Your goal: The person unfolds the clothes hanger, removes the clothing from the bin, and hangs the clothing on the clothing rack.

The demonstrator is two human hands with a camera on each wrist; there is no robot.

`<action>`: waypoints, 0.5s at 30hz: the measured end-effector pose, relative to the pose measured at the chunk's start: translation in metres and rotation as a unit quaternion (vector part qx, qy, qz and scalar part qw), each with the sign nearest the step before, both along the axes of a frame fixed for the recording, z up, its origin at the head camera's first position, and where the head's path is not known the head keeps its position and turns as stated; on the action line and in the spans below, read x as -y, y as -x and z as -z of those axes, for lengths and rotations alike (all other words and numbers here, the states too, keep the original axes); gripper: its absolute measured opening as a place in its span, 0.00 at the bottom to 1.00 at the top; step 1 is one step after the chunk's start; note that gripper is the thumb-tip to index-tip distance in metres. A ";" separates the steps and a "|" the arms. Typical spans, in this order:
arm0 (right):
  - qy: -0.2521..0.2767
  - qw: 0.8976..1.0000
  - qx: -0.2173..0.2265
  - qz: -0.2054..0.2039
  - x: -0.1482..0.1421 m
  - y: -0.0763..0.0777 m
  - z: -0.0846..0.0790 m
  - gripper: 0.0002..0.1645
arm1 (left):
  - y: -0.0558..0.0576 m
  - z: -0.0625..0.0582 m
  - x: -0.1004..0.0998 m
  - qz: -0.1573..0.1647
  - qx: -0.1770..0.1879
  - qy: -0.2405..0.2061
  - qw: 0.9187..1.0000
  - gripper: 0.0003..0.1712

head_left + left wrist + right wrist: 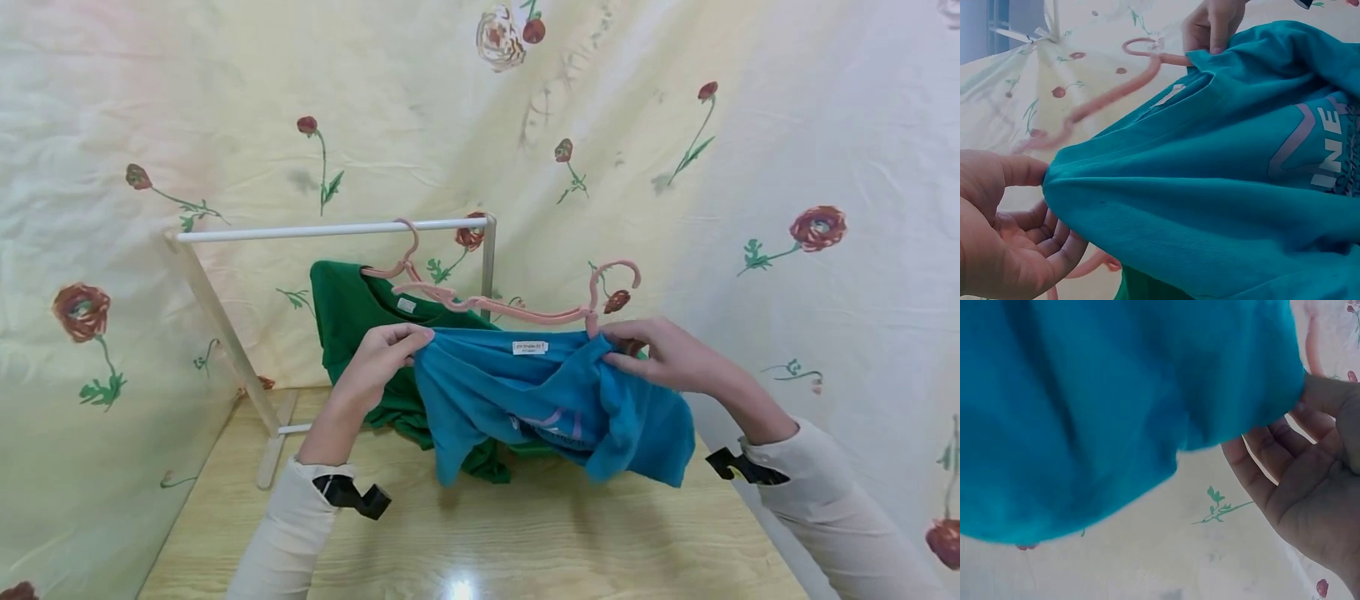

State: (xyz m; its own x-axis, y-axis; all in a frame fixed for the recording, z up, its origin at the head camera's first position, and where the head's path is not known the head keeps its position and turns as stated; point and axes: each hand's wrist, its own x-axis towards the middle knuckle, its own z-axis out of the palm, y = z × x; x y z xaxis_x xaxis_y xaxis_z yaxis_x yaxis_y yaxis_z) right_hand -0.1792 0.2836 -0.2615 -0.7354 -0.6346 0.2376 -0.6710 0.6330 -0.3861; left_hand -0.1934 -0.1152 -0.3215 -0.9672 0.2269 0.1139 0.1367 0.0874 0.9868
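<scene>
A blue T-shirt [517,387] with a white neck label and a printed front hangs between both hands. My left hand [366,367] pinches the left end of its neckline between thumb and fingers, stretching the cloth, as the left wrist view also shows. With thumb and fingertips, my right hand [667,354] grips the other side of the neckline, beside the hook of a pink hanger [532,316]. One arm of that hanger sticks out above the neckline to the left; its other arm is hidden behind the cloth and hand. Blue cloth [1116,412] fills much of the right wrist view.
Behind the blue shirt, a green T-shirt [341,308] hangs on another pink hanger [411,242] from the white rail [300,232] of a small rack. The rack's foot [272,450] stands on the wooden table [480,542]. Flower-patterned cloth [420,108] covers the walls.
</scene>
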 end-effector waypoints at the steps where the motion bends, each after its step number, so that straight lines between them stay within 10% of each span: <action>1: -0.004 1.000 0.007 -0.001 -0.001 0.000 0.000 0.18 | 0.000 0.000 0.002 0.003 -0.002 0.000 1.000 0.21; 15: -0.024 0.999 0.004 -0.046 0.000 0.006 -0.003 0.23 | 0.010 -0.001 0.011 0.039 -0.019 0.005 0.999 0.20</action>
